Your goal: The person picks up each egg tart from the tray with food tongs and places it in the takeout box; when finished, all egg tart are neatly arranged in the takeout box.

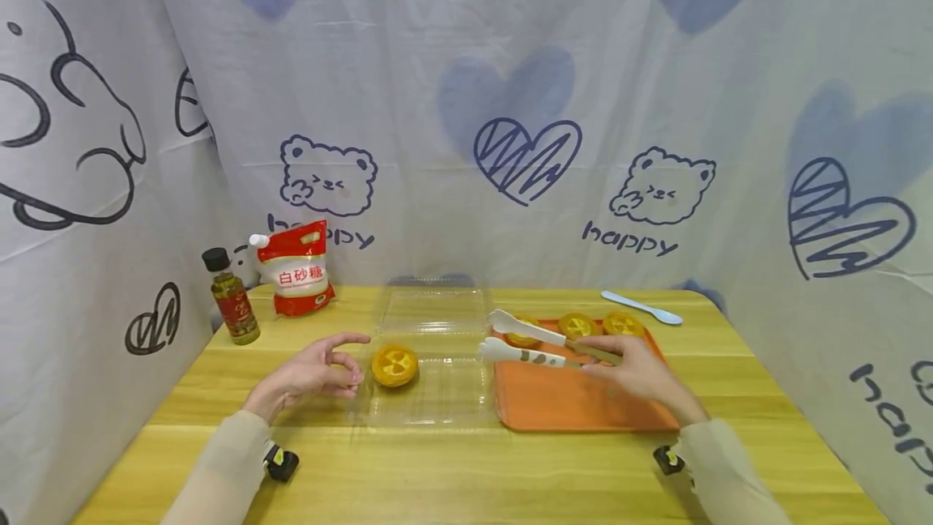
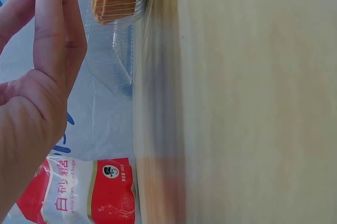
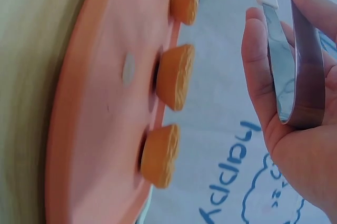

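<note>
Sleeves [image 1: 226,460] are seen nearest. Tongs [image 1: 535,357] are gripped by the right hand [image 1: 634,363]; tips spread, apparently empty. Left hand [image 1: 317,371]: fingers loose, nothing grasped; contact with the clear container [image 1: 459,395] cannot be told. One tart [image 1: 394,365] is seated inside, right of the left fingertips; three tarts [image 1: 578,327] are set on the orange tray [image 1: 583,407], just beyond the right fingers. Step judged: tong transfer. Next, a tray tart probably needs to be clasped.

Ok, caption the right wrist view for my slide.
Right hand gripping tongs near three tarts on an orange tray.
</note>
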Demonstrator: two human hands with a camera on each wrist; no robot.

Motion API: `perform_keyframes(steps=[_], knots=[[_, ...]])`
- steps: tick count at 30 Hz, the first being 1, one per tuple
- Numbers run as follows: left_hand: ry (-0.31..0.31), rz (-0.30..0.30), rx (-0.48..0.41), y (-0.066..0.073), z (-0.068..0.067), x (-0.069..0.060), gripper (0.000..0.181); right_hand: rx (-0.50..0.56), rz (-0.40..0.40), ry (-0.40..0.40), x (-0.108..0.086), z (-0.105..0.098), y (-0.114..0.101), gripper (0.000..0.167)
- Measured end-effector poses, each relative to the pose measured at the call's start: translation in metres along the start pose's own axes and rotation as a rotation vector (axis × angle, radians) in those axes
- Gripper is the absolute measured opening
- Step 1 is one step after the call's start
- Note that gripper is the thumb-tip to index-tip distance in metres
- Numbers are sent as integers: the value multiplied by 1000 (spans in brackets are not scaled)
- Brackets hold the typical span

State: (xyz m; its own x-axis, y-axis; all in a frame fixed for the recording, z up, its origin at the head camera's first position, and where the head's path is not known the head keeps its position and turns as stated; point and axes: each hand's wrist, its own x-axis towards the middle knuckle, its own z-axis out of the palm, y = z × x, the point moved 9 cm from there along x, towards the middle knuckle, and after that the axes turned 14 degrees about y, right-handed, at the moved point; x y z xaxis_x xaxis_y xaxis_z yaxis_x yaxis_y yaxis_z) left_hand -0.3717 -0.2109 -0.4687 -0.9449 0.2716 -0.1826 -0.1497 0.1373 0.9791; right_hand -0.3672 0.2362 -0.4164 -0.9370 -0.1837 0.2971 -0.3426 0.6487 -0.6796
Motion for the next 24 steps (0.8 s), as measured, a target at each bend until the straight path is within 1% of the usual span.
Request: perform_keyframes(steps=[4, 7, 11, 13, 15, 20, 24], knots=[[-3, 2, -12, 0, 0, 0, 79, -28, -22, 27, -1, -12, 5, 46], [-5, -5, -19, -1, -1, -1, 79, -25, -5, 28, -3, -20, 12, 45], [-6, -9, -22, -1, 0, -1, 79, -8, 20, 24, -6, -32, 22, 48], [-3, -5, -21, -1, 0, -1, 79, -2, 12, 30, -7, -39, 25, 48], [-1, -2, -19, -1, 0, -2, 79, -19, -8, 48, -8, -46, 27, 47], [-1, -6, -21, -2, 0, -2, 78, -56, 7, 89, -11, -61, 38, 47], [-4, -8, -24, -2, 0, -3, 78, -34, 28, 80, -16, -67, 47, 49]])
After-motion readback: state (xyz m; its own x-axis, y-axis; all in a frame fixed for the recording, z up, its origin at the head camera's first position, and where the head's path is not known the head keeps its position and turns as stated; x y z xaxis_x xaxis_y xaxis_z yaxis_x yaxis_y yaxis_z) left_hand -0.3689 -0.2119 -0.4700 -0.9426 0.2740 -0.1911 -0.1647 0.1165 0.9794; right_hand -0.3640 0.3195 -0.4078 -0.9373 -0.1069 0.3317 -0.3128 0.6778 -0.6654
